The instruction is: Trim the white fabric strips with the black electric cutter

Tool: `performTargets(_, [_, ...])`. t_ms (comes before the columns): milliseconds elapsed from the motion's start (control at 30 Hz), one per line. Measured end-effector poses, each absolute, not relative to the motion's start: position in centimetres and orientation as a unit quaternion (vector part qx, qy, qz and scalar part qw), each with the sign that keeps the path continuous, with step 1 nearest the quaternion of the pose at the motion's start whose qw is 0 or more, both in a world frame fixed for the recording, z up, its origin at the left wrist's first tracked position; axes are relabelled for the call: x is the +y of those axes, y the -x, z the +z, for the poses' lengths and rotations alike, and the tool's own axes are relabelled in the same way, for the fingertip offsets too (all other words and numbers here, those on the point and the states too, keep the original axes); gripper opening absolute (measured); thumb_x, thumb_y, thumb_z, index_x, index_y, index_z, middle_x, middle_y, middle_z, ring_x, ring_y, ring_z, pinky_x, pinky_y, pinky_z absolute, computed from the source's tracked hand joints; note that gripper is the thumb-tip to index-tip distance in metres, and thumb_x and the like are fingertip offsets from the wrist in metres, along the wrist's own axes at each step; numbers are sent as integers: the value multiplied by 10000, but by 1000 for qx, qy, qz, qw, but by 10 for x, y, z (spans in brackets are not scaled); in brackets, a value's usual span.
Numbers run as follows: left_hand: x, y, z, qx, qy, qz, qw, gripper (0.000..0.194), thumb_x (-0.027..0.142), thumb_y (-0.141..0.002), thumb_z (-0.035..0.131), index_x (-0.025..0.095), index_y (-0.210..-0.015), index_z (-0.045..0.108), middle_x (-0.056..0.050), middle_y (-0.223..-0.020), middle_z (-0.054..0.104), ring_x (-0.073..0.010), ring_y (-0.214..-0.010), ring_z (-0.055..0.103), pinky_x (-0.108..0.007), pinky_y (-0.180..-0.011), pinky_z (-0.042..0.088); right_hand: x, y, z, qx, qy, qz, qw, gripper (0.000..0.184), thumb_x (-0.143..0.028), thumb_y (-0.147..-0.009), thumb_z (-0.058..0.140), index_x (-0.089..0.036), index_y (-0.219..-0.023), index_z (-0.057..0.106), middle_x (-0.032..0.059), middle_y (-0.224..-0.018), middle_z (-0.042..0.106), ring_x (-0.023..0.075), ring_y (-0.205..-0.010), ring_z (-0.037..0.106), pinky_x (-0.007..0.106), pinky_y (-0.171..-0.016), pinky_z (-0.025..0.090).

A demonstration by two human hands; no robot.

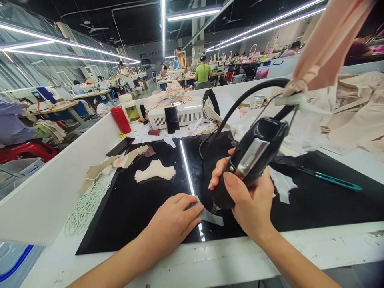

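Observation:
My right hand (pixel 250 200) is wrapped round a black corded handheld tool (pixel 250 154) with a metal plate on its side. Its small metal tip (pixel 214 209) points down near a thin pale strip (pixel 213 218) on the black mat (pixel 141 218). I cannot tell whether the tip touches the strip. My left hand (pixel 178 218) lies flat with fingers stretched out over the strip's other end, pressing it to the mat and hiding part of it. A stack of cream cut fabric pieces (pixel 155 171) lies beyond my left hand.
Teal-handled tweezers (pixel 337 181) and a translucent scrap (pixel 282 186) lie at right. Pale cord (pixel 87 204) heaps at the left edge. A phone (pixel 172 120) leans on a white box (pixel 189 114) behind. Beige fabric (pixel 357 112) piles at far right. The tool's cable (pixel 240 100) arches overhead.

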State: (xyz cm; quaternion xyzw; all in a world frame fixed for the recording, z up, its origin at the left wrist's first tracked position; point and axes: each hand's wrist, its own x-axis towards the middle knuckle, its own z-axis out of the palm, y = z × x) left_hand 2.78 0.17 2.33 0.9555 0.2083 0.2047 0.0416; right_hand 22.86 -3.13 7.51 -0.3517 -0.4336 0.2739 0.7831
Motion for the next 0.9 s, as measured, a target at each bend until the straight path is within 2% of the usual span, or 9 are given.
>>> performTargets(233, [2,-25,24,200,-960,196,-13,233,275,-1191,610,195,-1364,744,-124,-1343,793,-251,-1185,788,-416,-1038,685,-39,-237,70,-461,355,274,766,442,-532,-919,959,-308,-1142,651,-48,-856,769,149,-581,692,302,-522,637])
performTargets(500, [2,-19,26,192,-961,196,-44,236,302,-1193,616,182,-1352,744,-116,-1351,807,-269,-1193,792,-433,-1038,684,-40,-237,66,-450,382,253,766,415,-551,-921,949,-304,-1085,659,-47,-847,758,158,-586,685,314,-531,631])
performTargets(667, [-4,-27,20,161,-960,227,-19,256,329,-1200,617,150,-1340,736,-102,-1316,818,-243,-1216,784,-395,-1141,636,-39,-237,67,-453,379,256,765,414,-561,-921,948,-310,-1103,674,-50,-850,769,148,-582,695,290,-521,628])
performTargets(900, [-9,-39,18,149,-966,211,17,275,349,-1196,630,148,-1351,737,-84,-1222,816,-223,-1127,784,-351,-1053,654,-38,-237,69,-454,378,248,768,412,-564,-921,946,-308,-1081,666,-49,-854,776,151,-585,706,288,-531,647])
